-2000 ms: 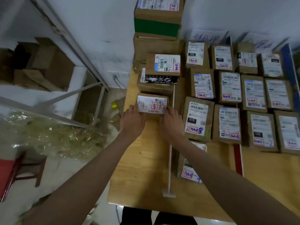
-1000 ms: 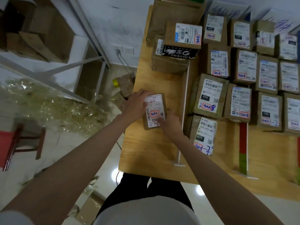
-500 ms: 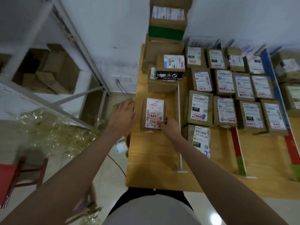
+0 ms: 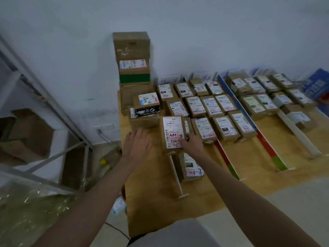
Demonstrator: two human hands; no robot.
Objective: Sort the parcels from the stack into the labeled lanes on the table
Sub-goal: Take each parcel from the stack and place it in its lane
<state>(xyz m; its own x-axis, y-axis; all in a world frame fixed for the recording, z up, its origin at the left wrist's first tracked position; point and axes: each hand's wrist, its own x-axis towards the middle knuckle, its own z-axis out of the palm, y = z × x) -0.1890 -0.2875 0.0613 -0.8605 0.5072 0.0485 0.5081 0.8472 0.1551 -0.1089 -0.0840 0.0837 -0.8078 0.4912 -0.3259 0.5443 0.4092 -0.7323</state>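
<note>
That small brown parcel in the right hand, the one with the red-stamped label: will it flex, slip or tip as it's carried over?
The parcel looks like a rigid cardboard box with square edges, so probably stiff. The right hand alone holds it by one corner, suggesting it is light. Its label looks smooth, so the fingers may slip there.

A pale blue-white wall (image 4: 195,32) closes the back of the room, and the light is dim and cool. A wooden worktop (image 4: 156,196) stands against this wall. To the left there is a grey metal rack (image 4: 53,111) with slanted bars, and open cardboard boxes (image 4: 26,134) sit on its white shelf. A wall socket (image 4: 105,127) with a plugged cable is low on the wall. The floor (image 4: 293,202) is light and tiled. Crumpled clear plastic wrap (image 4: 26,202) lies at the lower left.
</note>
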